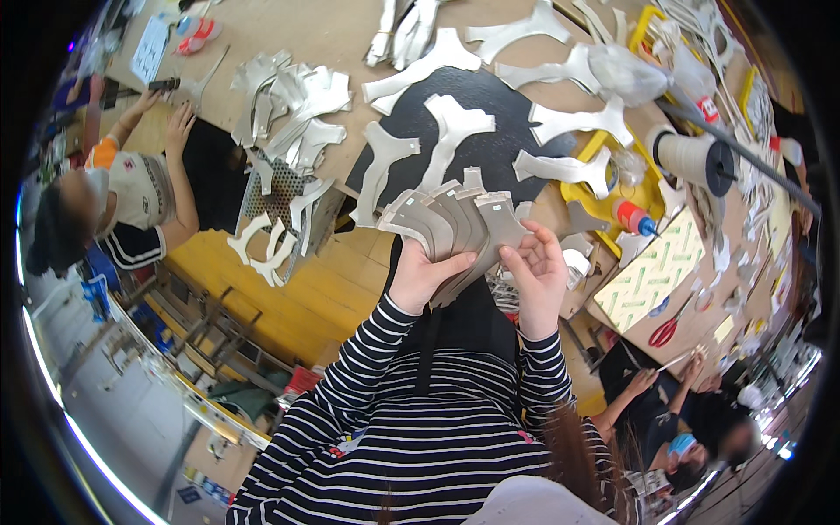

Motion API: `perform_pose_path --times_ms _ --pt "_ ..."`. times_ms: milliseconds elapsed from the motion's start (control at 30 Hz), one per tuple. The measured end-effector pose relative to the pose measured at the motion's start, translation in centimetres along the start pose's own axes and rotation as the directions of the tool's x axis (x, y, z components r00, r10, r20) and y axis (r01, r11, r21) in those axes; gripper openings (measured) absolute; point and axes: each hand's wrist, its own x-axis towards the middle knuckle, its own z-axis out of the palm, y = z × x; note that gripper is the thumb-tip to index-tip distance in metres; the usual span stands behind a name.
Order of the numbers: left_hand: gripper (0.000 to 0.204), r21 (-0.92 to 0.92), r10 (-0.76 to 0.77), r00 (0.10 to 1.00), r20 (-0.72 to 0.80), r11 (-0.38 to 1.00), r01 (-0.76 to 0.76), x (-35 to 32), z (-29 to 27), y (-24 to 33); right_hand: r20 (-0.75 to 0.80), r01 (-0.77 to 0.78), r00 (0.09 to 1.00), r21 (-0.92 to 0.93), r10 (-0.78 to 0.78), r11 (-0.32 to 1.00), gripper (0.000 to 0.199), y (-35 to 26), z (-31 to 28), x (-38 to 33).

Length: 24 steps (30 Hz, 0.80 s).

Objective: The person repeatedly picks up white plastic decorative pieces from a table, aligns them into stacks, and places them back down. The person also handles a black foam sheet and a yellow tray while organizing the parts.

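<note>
A fanned stack of grey cut pieces (442,220), curved like shoe-upper parts with small pale labels, is held in front of me. My left hand (424,276) is closed round its left side, thumb across the pieces. On the right, my right hand (537,273) pinches the edge of the rightmost grey piece (499,221) between thumb and fingers. Just beyond lies a black round-edged mat (490,87) bearing stacks of white Y-shaped pieces (455,127). Another white stack (385,162) rests at its left edge, partly hidden lower down by the held pieces.
More white piles (302,105) lie at left, near a perforated metal surface (278,188). To the right are a yellow tray (573,194), a thread spool (687,157), a red bottle with a blue tip (632,215) and red scissors (667,331). Co-workers sit at the left and lower right.
</note>
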Motion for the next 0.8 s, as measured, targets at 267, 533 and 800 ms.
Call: perform_pose_path --times_ms 267,533,800 --pt "0.046 -0.045 -0.183 0.982 0.04 0.982 0.185 0.1 2.1 0.1 -0.167 0.126 0.973 -0.202 -0.161 0.971 0.038 0.6 -1.5 -1.5" --pt "0.049 0.106 -0.174 0.979 0.107 0.981 0.163 0.2 2.8 0.4 -0.248 0.137 0.964 0.147 -0.098 0.98 0.025 0.9 -2.4 -2.6" --pt "0.051 0.092 -0.185 0.98 0.079 0.98 0.177 0.2 3.5 0.5 -0.187 -0.037 0.982 0.015 0.039 0.999 0.037 0.8 -4.0 -2.8"
